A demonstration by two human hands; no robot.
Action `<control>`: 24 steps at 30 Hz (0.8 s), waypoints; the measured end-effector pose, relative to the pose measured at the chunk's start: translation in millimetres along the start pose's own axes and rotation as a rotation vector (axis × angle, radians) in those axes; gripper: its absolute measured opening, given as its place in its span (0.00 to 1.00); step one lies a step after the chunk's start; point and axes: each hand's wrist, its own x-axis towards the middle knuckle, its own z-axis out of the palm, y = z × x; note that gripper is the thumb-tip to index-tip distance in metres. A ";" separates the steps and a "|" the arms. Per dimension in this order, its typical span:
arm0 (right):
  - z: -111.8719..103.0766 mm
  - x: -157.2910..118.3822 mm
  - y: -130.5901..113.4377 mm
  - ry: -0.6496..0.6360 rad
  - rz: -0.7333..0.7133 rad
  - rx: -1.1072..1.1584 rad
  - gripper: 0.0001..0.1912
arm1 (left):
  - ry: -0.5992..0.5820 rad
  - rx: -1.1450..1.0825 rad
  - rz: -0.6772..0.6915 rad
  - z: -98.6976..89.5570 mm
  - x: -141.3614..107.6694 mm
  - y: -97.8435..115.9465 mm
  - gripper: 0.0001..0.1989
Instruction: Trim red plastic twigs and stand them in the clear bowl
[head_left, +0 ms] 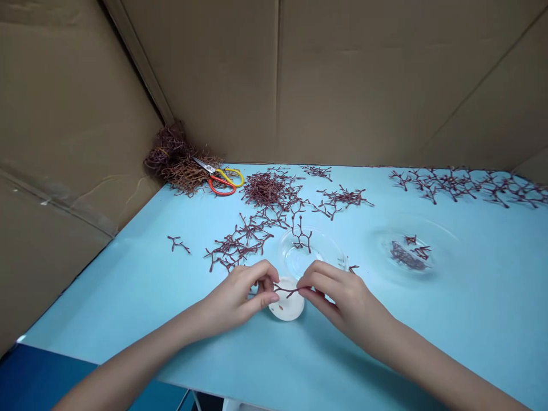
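Between my two hands a small dark brown branched twig [287, 290] is stretched, pinched at either end. My left hand [248, 290] grips its left tip between thumb and fingers. At the other tip, the fingers of my right hand [331, 288] are closed. Below the twig lies a white round lid or shallow dish [286, 308] with a few tiny brown specks on it. Just beyond my hands sits a clear dish [295, 264], and another forked twig [302, 237] rests across its far rim.
Brown twig pieces lie in a heap [265, 188] and a looser spread [240, 242]. Scissors [222, 178] rest by a tangled bundle [171, 154] in the corner. A clear bowl [434, 274] stands right, with a row of twigs [466, 185] behind. Cardboard walls [342, 85] enclose the table.
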 end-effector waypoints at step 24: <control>24.2 -3.1 -19.9 -0.173 -0.119 -0.541 0.15 | -0.062 0.244 0.016 2.1 -4.6 -16.5 0.07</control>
